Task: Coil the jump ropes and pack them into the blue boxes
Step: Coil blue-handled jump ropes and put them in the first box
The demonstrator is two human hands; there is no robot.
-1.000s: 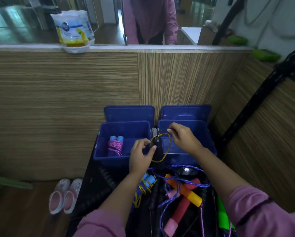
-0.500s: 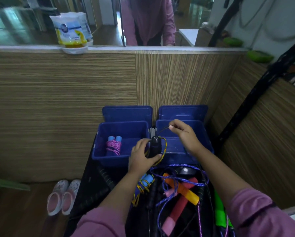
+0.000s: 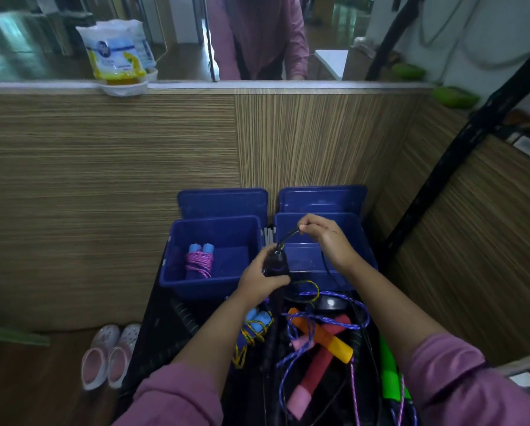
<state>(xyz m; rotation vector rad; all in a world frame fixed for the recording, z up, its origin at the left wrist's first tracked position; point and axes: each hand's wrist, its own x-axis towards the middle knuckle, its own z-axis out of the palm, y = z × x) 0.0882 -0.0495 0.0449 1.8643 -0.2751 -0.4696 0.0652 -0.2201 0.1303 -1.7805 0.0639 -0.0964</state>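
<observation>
A big wooden wall (image 3: 110, 186) stands behind everything; the left blue box (image 3: 177, 272) sits in front of it on the dark bench (image 3: 153, 339), and it is our landmark; just to its right sits the right blue box (image 3: 358, 241); each box has its blue lid standing up behind it. Down on the floor, left of the left blue box, sit two pink shoes (image 3: 108, 356). Nearer than the left blue box lies a messy pile of jump ropes (image 3: 319, 336) with orange, pink, red and green handles. Inside the left blue box lies a coiled pink rope (image 3: 199, 263) with light blue handles. At the right front corner of that box, the left hand (image 3: 259, 281) grips black handles (image 3: 276, 265), fingers curled round them; over the right blue box, the right hand (image 3: 328, 241) pinches the thin black cord (image 3: 288, 235) that comes up from the handles.
</observation>
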